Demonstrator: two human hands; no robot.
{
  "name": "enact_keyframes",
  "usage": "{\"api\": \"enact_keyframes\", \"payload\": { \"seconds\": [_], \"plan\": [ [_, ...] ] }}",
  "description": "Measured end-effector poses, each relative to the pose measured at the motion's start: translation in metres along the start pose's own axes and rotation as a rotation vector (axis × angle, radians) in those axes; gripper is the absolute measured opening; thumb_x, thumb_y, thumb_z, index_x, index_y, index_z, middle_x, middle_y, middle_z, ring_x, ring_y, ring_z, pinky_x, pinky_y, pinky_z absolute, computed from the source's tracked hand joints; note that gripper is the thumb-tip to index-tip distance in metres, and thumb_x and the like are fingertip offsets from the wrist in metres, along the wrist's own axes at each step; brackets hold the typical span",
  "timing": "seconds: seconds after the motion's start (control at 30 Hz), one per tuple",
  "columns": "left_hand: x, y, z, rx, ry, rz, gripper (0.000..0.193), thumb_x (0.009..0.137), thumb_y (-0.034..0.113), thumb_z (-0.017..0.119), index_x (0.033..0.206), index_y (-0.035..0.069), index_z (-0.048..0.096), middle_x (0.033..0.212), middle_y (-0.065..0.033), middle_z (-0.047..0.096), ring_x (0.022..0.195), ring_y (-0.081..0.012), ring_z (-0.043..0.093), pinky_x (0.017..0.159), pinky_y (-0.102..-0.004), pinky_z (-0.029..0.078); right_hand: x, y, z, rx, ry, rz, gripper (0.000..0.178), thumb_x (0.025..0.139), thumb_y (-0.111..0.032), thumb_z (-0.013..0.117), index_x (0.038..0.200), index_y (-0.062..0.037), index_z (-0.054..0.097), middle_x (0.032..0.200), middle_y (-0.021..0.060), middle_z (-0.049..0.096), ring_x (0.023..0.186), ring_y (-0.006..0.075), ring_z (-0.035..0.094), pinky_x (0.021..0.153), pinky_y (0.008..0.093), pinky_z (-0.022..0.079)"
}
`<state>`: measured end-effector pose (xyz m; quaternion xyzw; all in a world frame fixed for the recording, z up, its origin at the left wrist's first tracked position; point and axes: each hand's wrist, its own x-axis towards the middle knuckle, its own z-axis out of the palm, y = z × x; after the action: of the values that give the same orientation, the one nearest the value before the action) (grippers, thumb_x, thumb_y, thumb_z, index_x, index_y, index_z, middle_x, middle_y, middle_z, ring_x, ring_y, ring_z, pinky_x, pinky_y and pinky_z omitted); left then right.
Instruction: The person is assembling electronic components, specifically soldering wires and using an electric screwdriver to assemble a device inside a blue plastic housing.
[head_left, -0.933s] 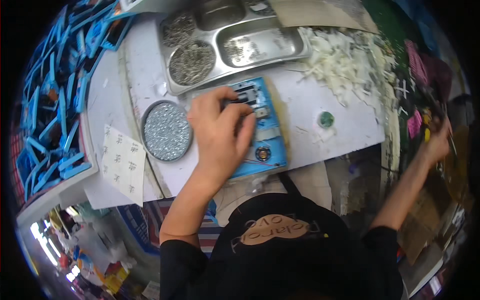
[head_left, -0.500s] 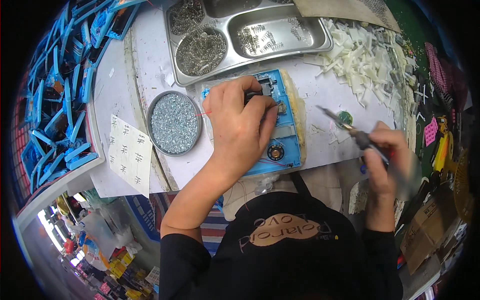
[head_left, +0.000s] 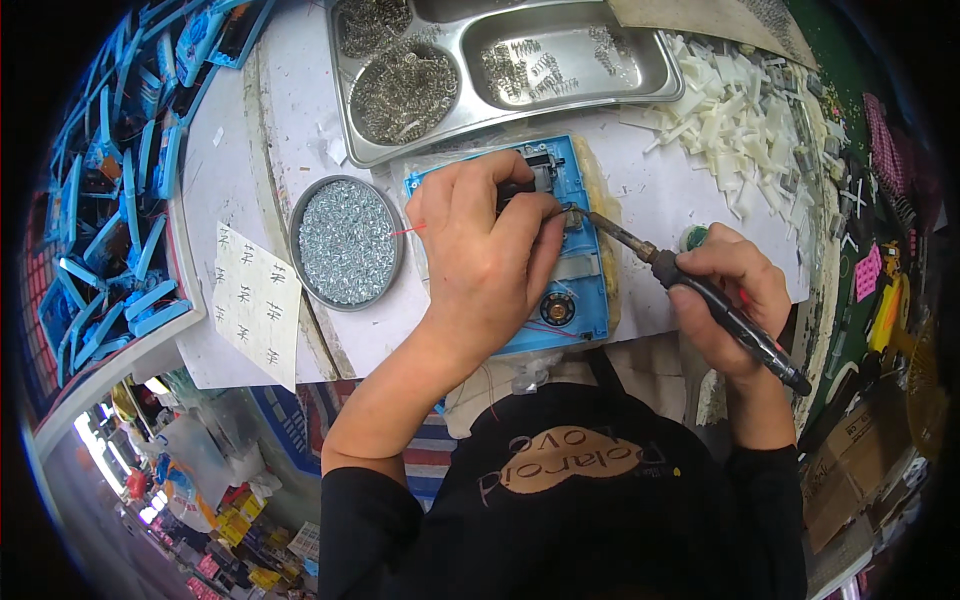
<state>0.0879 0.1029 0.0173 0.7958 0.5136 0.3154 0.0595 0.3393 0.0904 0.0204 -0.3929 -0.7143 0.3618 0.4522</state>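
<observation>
A flat blue plastic housing (head_left: 583, 290) lies on a pad at the middle of the table, with a small round speaker (head_left: 557, 308) near its lower end. My left hand (head_left: 480, 235) rests over its left half, thumb and fingers pinched together near the top; whatever they pinch is covered by the fingers. A thin red wire (head_left: 410, 230) pokes out left of that hand. My right hand (head_left: 735, 295) is closed round a black-handled soldering iron (head_left: 715, 300). The iron's tip reaches the housing's right side, beside a small metal part close to my left fingertips.
A metal compartment tray (head_left: 510, 110) of small springs stands at the back. Left of the housing sits a round dish (head_left: 347, 242) of tiny silvery pieces, beside a paper sheet (head_left: 255, 305). White plastic strips (head_left: 725, 120) are heaped at right; blue housings (head_left: 110, 220) pile up far left.
My right hand has brought the soldering iron left, from above the table to the housing's metal part. My left hand keeps its place on the housing.
</observation>
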Motion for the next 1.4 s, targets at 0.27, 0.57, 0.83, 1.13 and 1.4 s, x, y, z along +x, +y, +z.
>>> {"api": "enact_keyframes", "payload": {
  "seconds": [0.27,0.57,0.83,1.13,1.4],
  "plan": [
    [0.000,0.000,0.000,-0.003,0.002,0.006,0.020,0.072,0.006,0.081,0.089,0.012,0.073,0.111,-0.0085,0.060,0.101,-0.0282,0.054,0.089,-0.0413,0.038,0.008,-0.009,0.000,-0.095,-0.059,-0.074,0.025,0.078,-0.006,0.081,0.098,-0.0008,0.069,0.066,0.0052,0.057,0.054,0.0156,0.050,0.049,0.0285,0.036],
    [-0.002,-0.001,0.000,-0.004,0.000,0.000,0.020,0.072,0.006,0.081,0.090,0.012,0.073,0.112,-0.0076,0.060,0.100,-0.0278,0.053,0.088,-0.0410,0.037,0.013,-0.019,-0.002,-0.153,-0.068,-0.098,0.024,0.077,-0.003,0.080,0.097,0.0008,0.069,0.067,0.0072,0.060,0.054,0.0181,0.053,0.049,0.0292,0.039],
    [-0.002,-0.001,0.000,0.011,-0.001,0.003,0.020,0.072,0.007,0.081,0.090,0.012,0.073,0.112,-0.0075,0.060,0.101,-0.0276,0.053,0.089,-0.0408,0.037,0.011,-0.017,-0.004,-0.147,-0.052,-0.093,0.025,0.076,-0.003,0.080,0.098,0.0009,0.068,0.069,0.0071,0.061,0.054,0.0171,0.052,0.049,0.0287,0.038],
    [-0.002,-0.002,-0.003,-0.023,0.026,0.005,0.020,0.073,0.007,0.081,0.091,0.012,0.074,0.110,-0.0082,0.061,0.098,-0.0268,0.055,0.087,-0.0400,0.039,0.005,-0.010,-0.008,-0.119,0.017,-0.087,0.025,0.078,-0.006,0.080,0.099,0.0005,0.068,0.068,0.0060,0.060,0.055,0.0151,0.049,0.050,0.0280,0.035],
    [-0.004,-0.007,-0.006,-0.100,0.139,0.037,0.018,0.075,0.004,0.081,0.090,0.010,0.072,0.092,-0.0028,0.068,0.085,-0.0225,0.060,0.081,-0.0360,0.039,0.001,-0.005,-0.011,-0.090,0.064,-0.056,0.025,0.079,-0.007,0.080,0.099,0.0000,0.068,0.068,0.0044,0.057,0.056,0.0127,0.046,0.052,0.0266,0.033]
  ]
}}
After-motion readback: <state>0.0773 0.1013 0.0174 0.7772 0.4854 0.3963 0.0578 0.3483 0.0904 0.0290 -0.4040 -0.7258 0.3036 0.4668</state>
